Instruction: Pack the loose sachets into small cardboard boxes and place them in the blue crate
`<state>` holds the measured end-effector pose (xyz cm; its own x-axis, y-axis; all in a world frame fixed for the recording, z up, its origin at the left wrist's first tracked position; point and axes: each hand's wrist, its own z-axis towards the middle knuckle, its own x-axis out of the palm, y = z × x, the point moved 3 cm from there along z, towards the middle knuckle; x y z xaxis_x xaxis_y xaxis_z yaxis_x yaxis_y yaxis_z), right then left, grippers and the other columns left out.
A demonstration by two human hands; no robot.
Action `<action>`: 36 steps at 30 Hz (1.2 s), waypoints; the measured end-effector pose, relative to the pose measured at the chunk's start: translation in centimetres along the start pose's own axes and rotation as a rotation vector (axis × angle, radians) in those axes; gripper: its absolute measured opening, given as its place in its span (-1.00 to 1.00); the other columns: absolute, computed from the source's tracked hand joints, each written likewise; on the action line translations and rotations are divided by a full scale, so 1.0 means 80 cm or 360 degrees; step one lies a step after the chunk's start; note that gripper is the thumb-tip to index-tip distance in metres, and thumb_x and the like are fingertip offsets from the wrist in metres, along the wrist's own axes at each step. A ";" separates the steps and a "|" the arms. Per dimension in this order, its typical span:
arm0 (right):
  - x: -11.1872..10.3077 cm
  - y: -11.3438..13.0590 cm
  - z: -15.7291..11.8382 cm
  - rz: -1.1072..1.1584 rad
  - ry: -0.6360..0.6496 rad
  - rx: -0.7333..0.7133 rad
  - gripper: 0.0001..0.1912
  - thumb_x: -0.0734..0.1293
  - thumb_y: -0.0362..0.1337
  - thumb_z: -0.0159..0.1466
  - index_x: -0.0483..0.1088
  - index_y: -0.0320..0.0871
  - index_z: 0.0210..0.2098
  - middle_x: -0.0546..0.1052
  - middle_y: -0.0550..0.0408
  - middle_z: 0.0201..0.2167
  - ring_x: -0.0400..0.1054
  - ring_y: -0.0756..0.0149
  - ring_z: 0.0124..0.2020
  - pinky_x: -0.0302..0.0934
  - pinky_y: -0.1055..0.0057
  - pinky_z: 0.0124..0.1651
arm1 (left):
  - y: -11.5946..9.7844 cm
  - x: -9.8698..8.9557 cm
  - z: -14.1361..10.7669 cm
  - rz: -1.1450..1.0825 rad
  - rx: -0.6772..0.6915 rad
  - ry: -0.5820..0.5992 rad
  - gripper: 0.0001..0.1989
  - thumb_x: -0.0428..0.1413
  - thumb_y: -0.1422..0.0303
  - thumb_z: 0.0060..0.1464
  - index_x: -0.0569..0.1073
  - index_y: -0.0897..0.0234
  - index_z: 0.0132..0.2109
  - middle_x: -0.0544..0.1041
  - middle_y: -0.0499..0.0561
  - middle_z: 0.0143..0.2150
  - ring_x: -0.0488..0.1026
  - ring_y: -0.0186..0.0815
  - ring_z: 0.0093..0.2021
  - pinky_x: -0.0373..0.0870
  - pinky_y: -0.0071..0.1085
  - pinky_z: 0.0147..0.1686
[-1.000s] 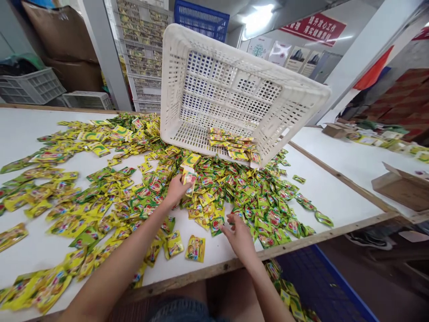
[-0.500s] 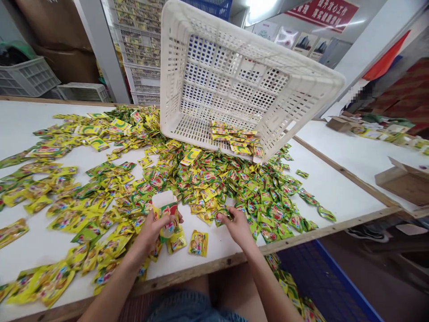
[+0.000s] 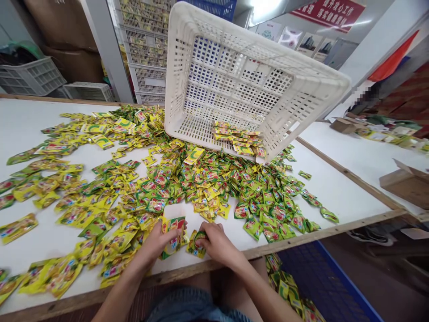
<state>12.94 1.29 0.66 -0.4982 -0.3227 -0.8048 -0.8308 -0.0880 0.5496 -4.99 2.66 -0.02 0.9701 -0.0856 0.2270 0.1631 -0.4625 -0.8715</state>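
Two bare hands work close together near the table's front edge: the left hand [image 3: 160,241] is closed around a small printed carton [image 3: 173,230] with its white flap up, thumb across the front, while the right hand [image 3: 214,241] pinches a green packet [image 3: 200,237] between thumb and curled fingers, just beside the carton and over a yellow packet [image 3: 193,247]. Loose green and yellow packets [image 3: 268,201] spread over the white table [image 3: 335,183] on both sides, and beyond the hands a tilted white basket [image 3: 231,85] holding a few cartons [image 3: 237,137] blocks part of the view behind.
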 end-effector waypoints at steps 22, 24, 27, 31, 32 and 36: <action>0.001 -0.021 -0.018 0.1651 -0.0046 0.0027 -0.73 0.37 -0.11 0.08 0.32 -0.17 -0.36 0.44 0.14 -0.47 0.31 0.33 -0.39 0.18 0.42 -0.28 | 0.028 0.008 -0.017 0.0342 -0.0102 0.0674 -0.46 0.21 0.25 -0.18 0.39 0.33 0.00 0.49 0.11 -0.04 0.35 -0.08 0.00 0.21 -0.27 0.00; -0.003 -0.023 -0.017 0.1733 -0.0159 0.0030 -0.72 0.34 -0.08 0.11 0.32 -0.17 -0.38 0.43 0.14 -0.47 0.31 0.34 -0.40 0.19 0.41 -0.27 | 0.022 0.013 -0.017 0.0306 -0.0065 0.0735 -0.46 0.21 0.25 -0.17 0.39 0.33 0.01 0.49 0.12 -0.03 0.35 -0.08 0.00 0.20 -0.27 0.01; -0.016 -0.038 -0.011 0.1720 -0.0522 0.0100 -0.72 0.31 -0.05 0.13 0.31 -0.15 -0.36 0.41 0.14 -0.46 0.29 0.36 -0.40 0.21 0.43 -0.29 | 0.011 0.017 -0.018 0.0335 -0.0010 0.0769 -0.47 0.19 0.23 -0.14 0.39 0.33 0.01 0.51 0.11 -0.06 0.35 -0.10 0.00 0.22 -0.29 -0.02; -0.022 -0.050 0.000 0.1413 -0.0599 0.0199 -0.70 0.33 -0.04 0.09 0.31 -0.14 -0.33 0.37 0.17 -0.50 0.23 0.40 -0.52 0.18 0.52 -0.55 | 0.004 0.021 -0.018 0.0424 0.0007 0.0783 -0.48 0.18 0.23 -0.12 0.38 0.34 0.01 0.50 0.11 -0.05 0.37 -0.13 -0.02 0.24 -0.32 -0.03; -0.021 -0.046 0.001 0.1307 -0.0476 0.0159 -0.72 0.30 -0.06 0.12 0.33 -0.14 -0.34 0.37 0.16 -0.50 0.22 0.40 -0.54 0.16 0.52 -0.58 | 0.005 0.022 -0.017 0.0493 0.0006 0.0742 -0.49 0.18 0.23 -0.14 0.39 0.34 0.00 0.50 0.11 -0.05 0.37 -0.12 -0.02 0.24 -0.32 -0.02; -0.022 -0.021 -0.003 0.0933 -0.0163 -0.0070 -0.79 0.17 -0.19 0.24 0.37 -0.16 -0.31 0.43 0.12 -0.43 0.29 0.39 -0.46 0.22 0.49 -0.44 | 0.012 0.029 -0.009 0.0664 0.0007 0.0570 -0.49 0.18 0.23 -0.15 0.40 0.35 -0.02 0.48 0.11 -0.01 0.36 -0.09 -0.01 0.21 -0.29 0.01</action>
<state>15.27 1.78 1.23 -0.8938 -0.2369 -0.3809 -0.4002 0.0376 0.9157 -2.69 1.37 0.03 0.8309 -0.5564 -0.0051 -0.2209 -0.3215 -0.9208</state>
